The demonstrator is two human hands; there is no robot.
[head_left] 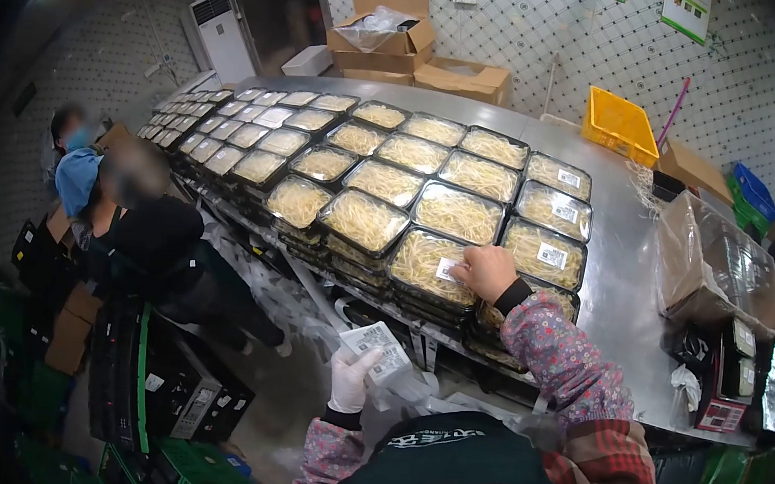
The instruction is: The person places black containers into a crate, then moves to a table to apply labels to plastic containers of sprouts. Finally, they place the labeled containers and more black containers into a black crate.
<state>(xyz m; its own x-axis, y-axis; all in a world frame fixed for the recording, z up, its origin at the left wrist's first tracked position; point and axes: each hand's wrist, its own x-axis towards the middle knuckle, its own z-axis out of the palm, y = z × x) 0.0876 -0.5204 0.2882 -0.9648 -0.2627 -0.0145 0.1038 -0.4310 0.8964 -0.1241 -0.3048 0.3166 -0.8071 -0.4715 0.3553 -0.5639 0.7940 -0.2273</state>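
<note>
The bare right hand (486,271), fingers curled close together, touches a small white printed label (446,269) on a clear-topped black tray of pale sprouts (422,248), at one o'clock from the white-gloved left hand (350,382); pinching or pressing, I cannot tell. The left hand grips a flat stack of white printed labels (378,345). Smoothing lightly from the middle outward should avoid creases.

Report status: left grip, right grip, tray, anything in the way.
Left grip holding labels. Right grip at white sticker on front tray. Neighbouring trays packed close; no obstruction seen.
</note>
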